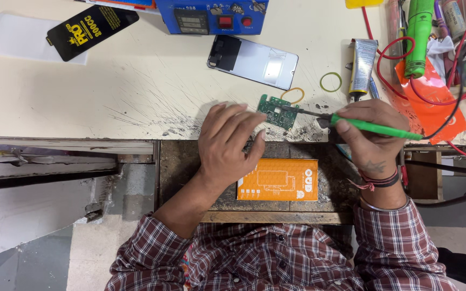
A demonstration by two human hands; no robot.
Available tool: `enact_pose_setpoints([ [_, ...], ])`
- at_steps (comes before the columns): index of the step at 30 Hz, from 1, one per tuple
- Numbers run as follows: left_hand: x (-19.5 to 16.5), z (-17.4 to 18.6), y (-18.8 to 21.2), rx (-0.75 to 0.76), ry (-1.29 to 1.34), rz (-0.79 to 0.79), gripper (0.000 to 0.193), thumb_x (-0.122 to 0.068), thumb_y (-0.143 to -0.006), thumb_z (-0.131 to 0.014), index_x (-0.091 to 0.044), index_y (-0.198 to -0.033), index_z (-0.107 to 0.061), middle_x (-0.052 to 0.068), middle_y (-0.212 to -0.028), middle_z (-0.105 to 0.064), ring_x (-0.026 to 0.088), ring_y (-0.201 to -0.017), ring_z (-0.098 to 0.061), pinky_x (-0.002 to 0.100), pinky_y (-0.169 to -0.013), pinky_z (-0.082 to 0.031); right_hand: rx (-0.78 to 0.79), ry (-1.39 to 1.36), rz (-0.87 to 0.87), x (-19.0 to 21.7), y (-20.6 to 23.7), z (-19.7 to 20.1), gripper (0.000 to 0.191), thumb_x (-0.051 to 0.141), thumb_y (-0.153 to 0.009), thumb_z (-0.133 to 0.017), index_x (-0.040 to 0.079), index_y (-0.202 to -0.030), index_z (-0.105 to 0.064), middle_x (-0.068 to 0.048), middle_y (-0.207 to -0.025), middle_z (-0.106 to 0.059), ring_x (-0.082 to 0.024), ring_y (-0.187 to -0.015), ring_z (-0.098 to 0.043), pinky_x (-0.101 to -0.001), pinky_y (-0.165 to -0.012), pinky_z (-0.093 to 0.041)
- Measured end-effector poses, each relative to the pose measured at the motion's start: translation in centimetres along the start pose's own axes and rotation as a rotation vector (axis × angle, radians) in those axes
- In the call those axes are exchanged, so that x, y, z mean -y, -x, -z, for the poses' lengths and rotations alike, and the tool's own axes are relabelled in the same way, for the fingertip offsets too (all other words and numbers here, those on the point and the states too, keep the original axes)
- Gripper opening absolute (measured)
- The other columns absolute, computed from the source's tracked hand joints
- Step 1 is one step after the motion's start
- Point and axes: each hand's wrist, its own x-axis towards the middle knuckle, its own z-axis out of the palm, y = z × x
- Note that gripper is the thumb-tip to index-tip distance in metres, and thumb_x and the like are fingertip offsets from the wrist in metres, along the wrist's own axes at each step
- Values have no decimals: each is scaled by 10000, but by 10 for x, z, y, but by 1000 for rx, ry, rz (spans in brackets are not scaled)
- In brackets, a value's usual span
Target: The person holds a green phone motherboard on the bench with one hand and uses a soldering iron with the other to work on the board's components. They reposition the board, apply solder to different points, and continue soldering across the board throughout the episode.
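1. Two hands: the left hand and the right hand.
2. One green circuit board near the table's front edge.
3. One green-handled soldering iron.
4. Two rubber bands: orange and yellow-green.
5. One phone back panel.
6. One glue tube.
7. One orange box.
8. One blue power unit at the far edge.

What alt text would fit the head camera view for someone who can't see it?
A person's right hand holds a green soldering iron to a small green circuit board that the left hand steadies on a scratched workbench. A phone back panel lies behind.
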Motion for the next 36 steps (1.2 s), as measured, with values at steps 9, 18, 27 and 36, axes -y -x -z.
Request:
enact_pose_setpoints([
  [9, -7, 8, -6, 74, -52, 78, 336, -196, -971, -709, -105, -1293, -677, 76, -1112, -739, 217, -1258, -604, 486, -1186, -426, 56, 31, -34, 0, 3, 2, 116, 79, -955, -790, -3, -1026, -748, -127, -986, -740, -187, -887, -720, -264, -821, -560],
  [18, -7, 7, -7, 88, -91, 58, 364, -228, -957, -716, -110, -1297, -659, 37, -1198, -709, 234, -1309, -588, 497, -1190, -406, 28, -1, -43, 4, -1, -1, 112, 73, -975, -792, -10, -1031, -742, -128, -990, -743, -181, -899, -721, -264, -835, -566],
  [27, -7, 8, -8, 63, -90, 36, 414, -257, -924, -761, -99, -1294, -661, 71, -1140, -670, 242, -1232, -592, 488, -1161, -439, -8, -31, -16, -1, 2, 2, 115, 81, -974, -795, -9, -1000, -729, -129, -971, -734, -180, -886, -718, -258, -829, -562],
  [36, -7, 8, -9, 32, -84, 31, 426, -264, -904, -797, -95, -1273, -667, 69, -1134, -659, 240, -1181, -604, 448, -1095, -495, -14, -53, -16, -8, 9, 6, 129, 102, -983, -795, -3, -963, -723, -124, -956, -730, -165, -830, -697, -245, -764, -538],
])
